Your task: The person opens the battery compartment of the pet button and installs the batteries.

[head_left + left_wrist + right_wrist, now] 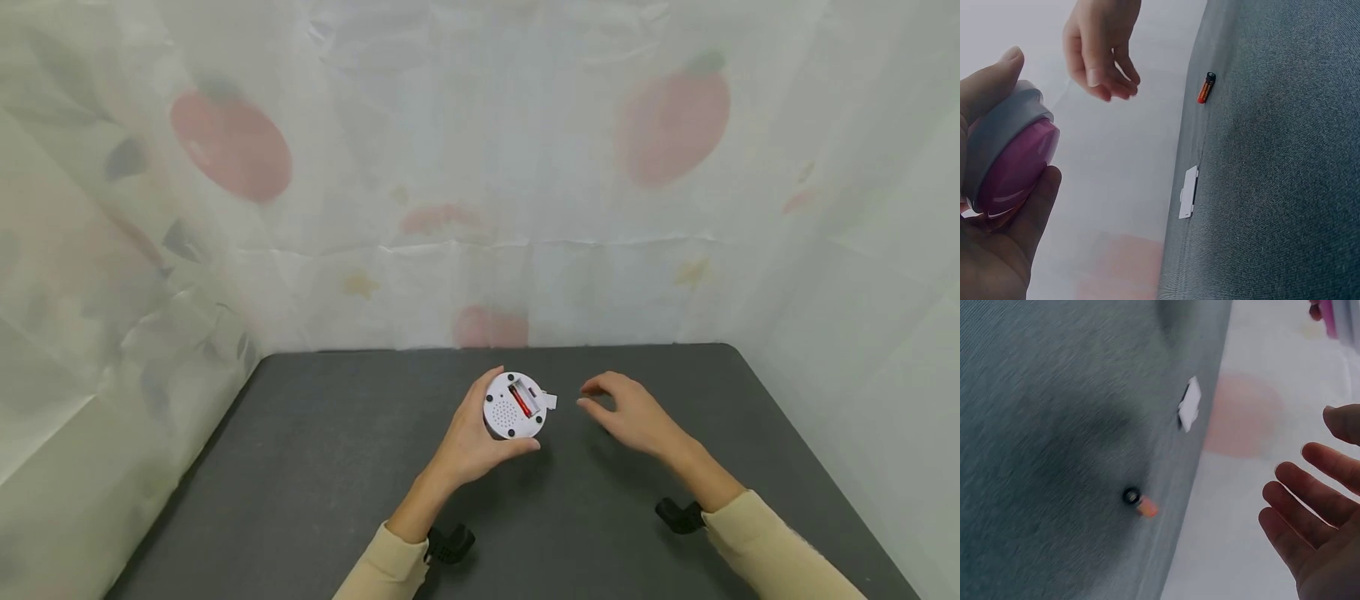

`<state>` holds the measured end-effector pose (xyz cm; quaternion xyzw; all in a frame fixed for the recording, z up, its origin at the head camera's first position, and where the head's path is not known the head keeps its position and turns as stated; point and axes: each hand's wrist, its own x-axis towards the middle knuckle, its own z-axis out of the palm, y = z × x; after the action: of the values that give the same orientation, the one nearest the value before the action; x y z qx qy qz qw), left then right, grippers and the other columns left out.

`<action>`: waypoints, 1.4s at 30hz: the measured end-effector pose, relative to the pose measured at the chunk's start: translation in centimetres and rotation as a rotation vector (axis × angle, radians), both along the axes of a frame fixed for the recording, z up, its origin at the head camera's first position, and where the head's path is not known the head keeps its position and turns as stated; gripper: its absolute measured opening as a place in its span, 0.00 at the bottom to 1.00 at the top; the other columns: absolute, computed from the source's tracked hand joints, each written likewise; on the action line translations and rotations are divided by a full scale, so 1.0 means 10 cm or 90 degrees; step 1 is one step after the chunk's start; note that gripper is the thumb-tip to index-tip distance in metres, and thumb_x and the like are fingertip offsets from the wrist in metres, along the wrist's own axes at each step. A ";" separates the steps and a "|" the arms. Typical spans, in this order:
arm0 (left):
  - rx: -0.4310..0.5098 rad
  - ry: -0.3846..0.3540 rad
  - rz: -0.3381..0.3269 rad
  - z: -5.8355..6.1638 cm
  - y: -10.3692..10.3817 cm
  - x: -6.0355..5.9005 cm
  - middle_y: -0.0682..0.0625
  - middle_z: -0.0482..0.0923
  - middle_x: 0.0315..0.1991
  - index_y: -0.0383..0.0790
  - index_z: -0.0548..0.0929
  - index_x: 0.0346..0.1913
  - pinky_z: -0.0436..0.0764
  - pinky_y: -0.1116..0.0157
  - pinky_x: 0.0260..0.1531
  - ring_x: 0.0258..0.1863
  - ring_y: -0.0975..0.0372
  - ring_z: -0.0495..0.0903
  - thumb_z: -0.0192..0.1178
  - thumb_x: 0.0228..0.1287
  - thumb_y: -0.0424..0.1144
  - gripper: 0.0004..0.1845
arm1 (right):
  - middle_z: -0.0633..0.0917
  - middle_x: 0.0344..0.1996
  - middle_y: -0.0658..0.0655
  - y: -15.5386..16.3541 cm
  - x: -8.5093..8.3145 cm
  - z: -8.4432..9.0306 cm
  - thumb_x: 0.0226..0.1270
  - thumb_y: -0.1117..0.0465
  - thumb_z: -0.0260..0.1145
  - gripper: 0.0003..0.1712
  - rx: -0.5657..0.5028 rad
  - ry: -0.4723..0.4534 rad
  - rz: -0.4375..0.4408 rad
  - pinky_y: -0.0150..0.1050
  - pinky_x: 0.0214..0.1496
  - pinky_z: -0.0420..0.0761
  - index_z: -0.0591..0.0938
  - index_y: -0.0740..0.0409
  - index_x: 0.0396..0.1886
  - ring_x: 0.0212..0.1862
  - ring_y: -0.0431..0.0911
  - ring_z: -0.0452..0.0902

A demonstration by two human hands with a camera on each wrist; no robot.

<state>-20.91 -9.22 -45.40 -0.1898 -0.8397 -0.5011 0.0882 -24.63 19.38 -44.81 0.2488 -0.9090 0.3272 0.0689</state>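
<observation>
My left hand grips a round white battery-powered device by its edges, thumb along the near side and fingers around the far side. Its underside faces up, with small dark feet, a patch of speaker holes and an uncovered battery slot where a red battery lies. The left wrist view shows the other face as a pink dome. To the right of the device, my right hand hovers with relaxed, slightly bent fingers and nothing in them. On the table, an orange-and-black battery lies apart from a white battery cover.
A dark grey table spreads under both hands. Pale curtains with fruit prints hang behind it and along both sides. Black wrist cameras sit at the cream sleeves.
</observation>
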 end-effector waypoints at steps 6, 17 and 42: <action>0.004 -0.011 0.002 0.01 0.01 0.01 0.58 0.70 0.63 0.61 0.60 0.77 0.73 0.52 0.56 0.55 0.61 0.73 0.85 0.42 0.50 0.59 | 0.82 0.51 0.54 0.13 -0.02 -0.12 0.74 0.52 0.66 0.16 0.070 0.045 -0.008 0.55 0.55 0.77 0.84 0.57 0.53 0.55 0.54 0.78; 0.005 -0.019 0.003 0.01 0.01 0.01 0.59 0.70 0.63 0.61 0.59 0.77 0.73 0.53 0.55 0.55 0.61 0.73 0.85 0.42 0.50 0.59 | 0.79 0.59 0.64 0.34 -0.07 -0.32 0.73 0.51 0.67 0.25 0.147 0.089 0.007 0.61 0.59 0.74 0.81 0.63 0.60 0.61 0.63 0.75; -0.002 -0.008 0.001 -0.01 0.00 0.01 0.55 0.70 0.64 0.59 0.60 0.77 0.73 0.52 0.56 0.57 0.60 0.73 0.84 0.42 0.52 0.59 | 0.62 0.73 0.76 0.57 -0.17 -0.54 0.72 0.41 0.65 0.42 0.234 -0.095 0.020 0.70 0.66 0.61 0.68 0.60 0.76 0.73 0.74 0.54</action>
<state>-20.79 -9.18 -45.49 -0.1862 -0.8413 -0.5008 0.0826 -26.31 25.06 -50.23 0.2463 -0.9520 0.1744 -0.0502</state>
